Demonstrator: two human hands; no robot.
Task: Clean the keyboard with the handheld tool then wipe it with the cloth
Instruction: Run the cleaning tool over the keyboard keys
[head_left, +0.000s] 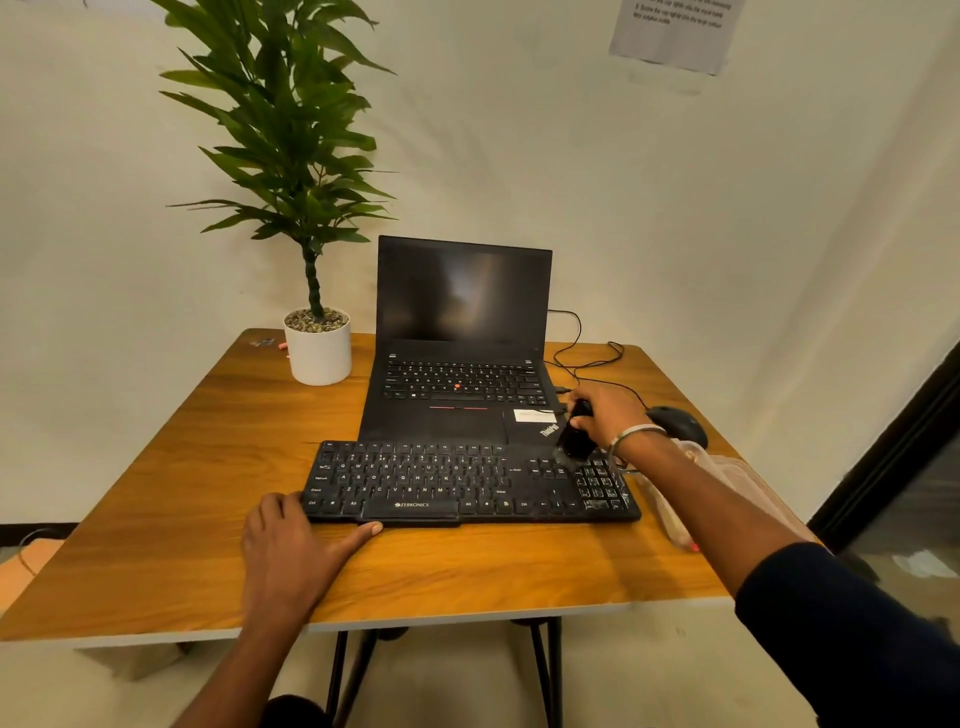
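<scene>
At keyboard (467, 480) right end — right hand (608, 415) grips handheld tool (574, 434) | left hand (291, 540) flat, bracing front-left edge

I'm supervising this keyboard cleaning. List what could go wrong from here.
1. The right hand works the handheld tool close to the laptop; a slip might knock it.
2. The left hand steadies only the keyboard at its near-left corner, so the right end may skid.
3. The forearm could bump the mouse.

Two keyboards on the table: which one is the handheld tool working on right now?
The separate black keyboard nearest the person. The right hand holds the tool at its number-pad end; the laptop behind goes untouched.
</scene>
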